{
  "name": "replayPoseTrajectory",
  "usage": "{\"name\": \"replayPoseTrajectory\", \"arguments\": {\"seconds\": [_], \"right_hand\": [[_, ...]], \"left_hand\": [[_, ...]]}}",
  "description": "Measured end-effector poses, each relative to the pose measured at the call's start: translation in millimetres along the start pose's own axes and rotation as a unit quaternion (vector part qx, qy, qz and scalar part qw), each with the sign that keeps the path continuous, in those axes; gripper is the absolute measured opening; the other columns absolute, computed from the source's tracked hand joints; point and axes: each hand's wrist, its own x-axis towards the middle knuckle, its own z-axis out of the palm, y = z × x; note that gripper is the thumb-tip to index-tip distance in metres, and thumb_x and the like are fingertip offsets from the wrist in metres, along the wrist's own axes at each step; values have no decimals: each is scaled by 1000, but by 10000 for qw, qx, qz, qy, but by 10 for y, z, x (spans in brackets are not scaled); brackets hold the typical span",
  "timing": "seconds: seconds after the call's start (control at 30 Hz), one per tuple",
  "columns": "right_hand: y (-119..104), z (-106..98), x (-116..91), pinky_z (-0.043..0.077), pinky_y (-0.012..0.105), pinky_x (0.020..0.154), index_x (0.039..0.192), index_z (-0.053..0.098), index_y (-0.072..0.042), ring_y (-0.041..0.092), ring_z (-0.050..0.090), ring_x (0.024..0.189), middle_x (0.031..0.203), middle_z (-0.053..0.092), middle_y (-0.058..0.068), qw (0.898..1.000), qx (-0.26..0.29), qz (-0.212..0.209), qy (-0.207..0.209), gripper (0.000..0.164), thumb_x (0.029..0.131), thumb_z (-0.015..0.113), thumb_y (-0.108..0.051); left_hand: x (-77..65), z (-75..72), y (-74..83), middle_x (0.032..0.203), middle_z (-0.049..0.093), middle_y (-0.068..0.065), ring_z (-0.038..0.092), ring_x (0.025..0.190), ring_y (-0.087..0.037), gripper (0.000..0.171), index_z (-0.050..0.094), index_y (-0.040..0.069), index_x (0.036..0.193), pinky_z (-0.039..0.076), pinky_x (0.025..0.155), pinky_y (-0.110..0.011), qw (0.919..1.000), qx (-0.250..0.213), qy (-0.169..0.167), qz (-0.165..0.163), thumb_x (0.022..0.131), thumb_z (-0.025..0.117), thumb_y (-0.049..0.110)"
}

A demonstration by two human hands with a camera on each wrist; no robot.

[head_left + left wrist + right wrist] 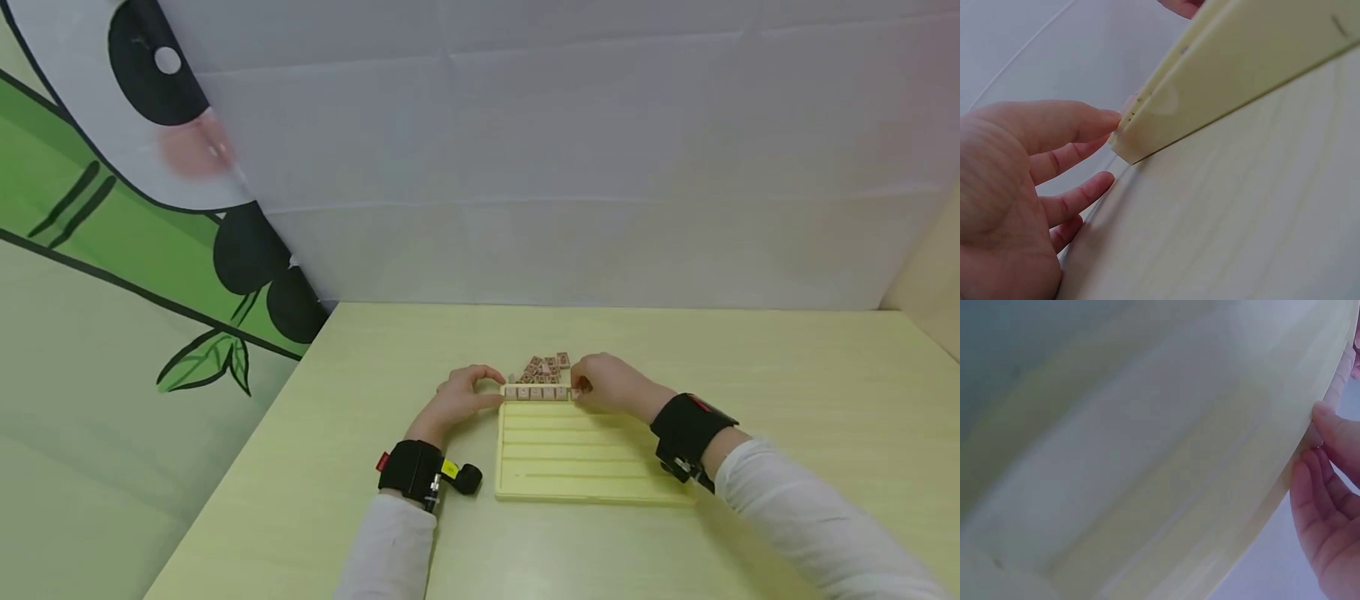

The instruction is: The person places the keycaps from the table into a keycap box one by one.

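A pale yellow ridged board lies on the table, with a row of small wooden letter tiles standing along its far edge. At the row's left end, my left hand pinches the board's far left corner between thumb and fingers. The left wrist view shows that thumb and hand against the corner of the board. My right hand pinches a tile at the row's right end. In the right wrist view, the right hand's thumb and fingers meet at the board's edge. Markings on the tiles are too small to read.
Behind the board lies a loose pile of more tiles. The light wooden table extends to both sides. A pale cloth backdrop hangs behind it, and a printed cloth is at left.
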Motion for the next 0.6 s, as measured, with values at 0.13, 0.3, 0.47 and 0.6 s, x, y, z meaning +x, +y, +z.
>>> {"name": "replayPoseTrajectory", "arguments": {"seconds": [0.13,0.3,0.47,0.6], "right_hand": [[-58,23,-39,39,28,63,82,63,-8,14,44,66,73,55,0,10000,32,70,20,8,81,71,-5],[-57,33,-34,37,28,62,82,62,-8,14,43,65,73,54,0,9998,50,197,-9,8,82,70,-5],[-49,47,-29,35,29,61,80,61,-10,14,42,65,71,53,0,9998,31,181,10,11,82,71,-7],[-51,61,-27,36,29,62,80,61,-10,14,42,65,72,54,0,9998,140,174,5,11,82,71,-7]], "left_hand": [[-31,-10,2,140,50,-9,33,134,-37,25,67,21,103,10,109,-65,10000,-6,-40,8,79,72,28],[-15,-6,-8,138,51,-8,34,134,-37,24,67,21,103,12,109,-64,10000,44,-63,50,80,72,27],[-7,-3,-27,137,53,-8,36,133,-37,24,68,20,102,12,108,-64,9998,120,-55,121,80,72,27],[-18,-10,-28,136,54,-8,37,132,-37,24,68,20,103,12,108,-64,9997,192,-49,148,80,71,27]]}}
